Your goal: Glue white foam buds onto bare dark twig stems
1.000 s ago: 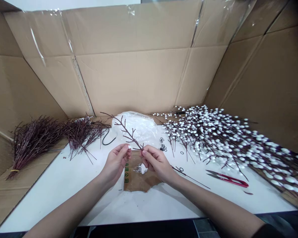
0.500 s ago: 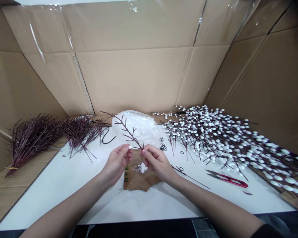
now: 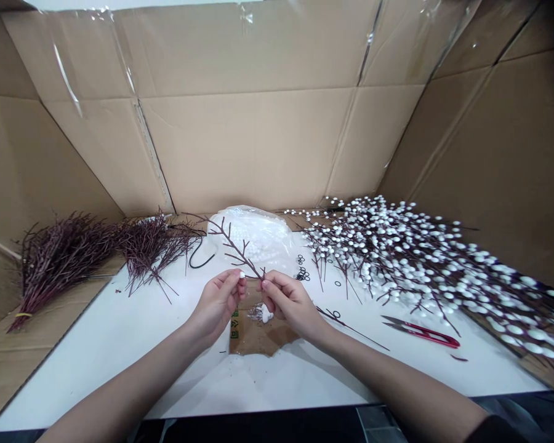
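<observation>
Between the fingertips of my left hand [image 3: 218,303] is a small white bud [image 3: 242,275], at the tip of a short side twig. My right hand [image 3: 289,300] pinches a dark brown artificial branch [image 3: 233,247] near its lower fork; the bare twigs point up and to the left. The branch's stem runs behind my right hand, and its lower end [image 3: 355,329] shows to the right. Below my hands, a piece of brown cardboard [image 3: 263,338] lies on the table with a white blob [image 3: 266,314] on it.
A clear plastic bag [image 3: 253,231] of white pieces lies behind my hands. Bundles of bare branches [image 3: 69,258] are at left. White-budded branches [image 3: 397,258] fill the right side. Red-handled thread snips [image 3: 420,332] and small black rings [image 3: 302,271] lie on the white table [image 3: 120,344].
The branch has tilted slightly, its tip shifting a little left and down. The bud now meets the short side twig near my left fingertips. Both hands stay almost in place.
</observation>
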The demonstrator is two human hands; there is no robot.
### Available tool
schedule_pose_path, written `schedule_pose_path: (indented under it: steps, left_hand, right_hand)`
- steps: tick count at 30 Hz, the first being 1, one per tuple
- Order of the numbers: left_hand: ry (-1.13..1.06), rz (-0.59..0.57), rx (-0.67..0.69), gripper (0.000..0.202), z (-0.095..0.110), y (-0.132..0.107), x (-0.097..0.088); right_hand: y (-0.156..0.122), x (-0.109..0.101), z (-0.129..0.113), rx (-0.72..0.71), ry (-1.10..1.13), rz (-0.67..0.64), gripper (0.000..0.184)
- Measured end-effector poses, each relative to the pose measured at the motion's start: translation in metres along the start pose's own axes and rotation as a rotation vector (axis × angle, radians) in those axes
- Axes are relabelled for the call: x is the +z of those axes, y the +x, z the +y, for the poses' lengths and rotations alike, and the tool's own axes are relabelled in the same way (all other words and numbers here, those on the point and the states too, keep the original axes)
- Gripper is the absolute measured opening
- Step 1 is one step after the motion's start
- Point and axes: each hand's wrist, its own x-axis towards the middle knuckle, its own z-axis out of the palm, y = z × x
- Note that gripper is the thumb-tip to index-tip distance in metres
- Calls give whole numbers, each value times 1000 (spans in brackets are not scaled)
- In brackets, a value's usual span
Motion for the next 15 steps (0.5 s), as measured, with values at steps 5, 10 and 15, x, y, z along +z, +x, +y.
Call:
schedule_pose_path:
  steps: [5,10,15]
  left_hand:
    - [-1,21,5,17,0,2,-1]
    - [7,35,8,19,1,3,-2]
    - [-4,44,13,21,4,3,-1]
  right_hand:
    - [0,-1,1,53,143,-25,26]
    - [3,-1,2,108,289,-41,26]
    - [4,-1,3,116,338,-66,28]
